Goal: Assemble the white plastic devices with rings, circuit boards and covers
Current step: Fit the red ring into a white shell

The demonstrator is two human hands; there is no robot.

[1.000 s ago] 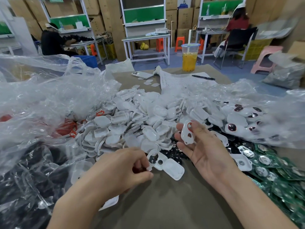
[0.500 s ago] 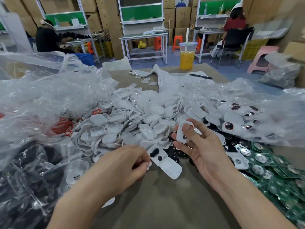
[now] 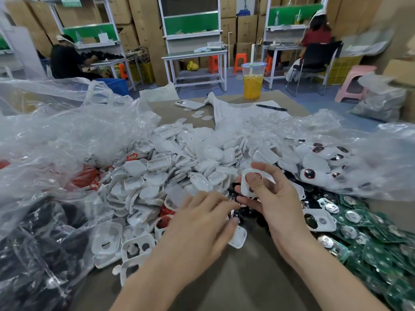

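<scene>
Right hand (image 3: 278, 205) – pinching white device shell (image 3: 246, 189), thumb on red ring (image 3: 259, 176), left hand (image 3: 202, 225) – fingers flat, unclenched, over black parts (image 3: 246, 215)

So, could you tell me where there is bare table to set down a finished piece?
The widest bare table is at the near edge, bordered by white housings on the left and green circuit boards on the right. A smaller patch lies beside the phone. Everything between is crowded.
</scene>
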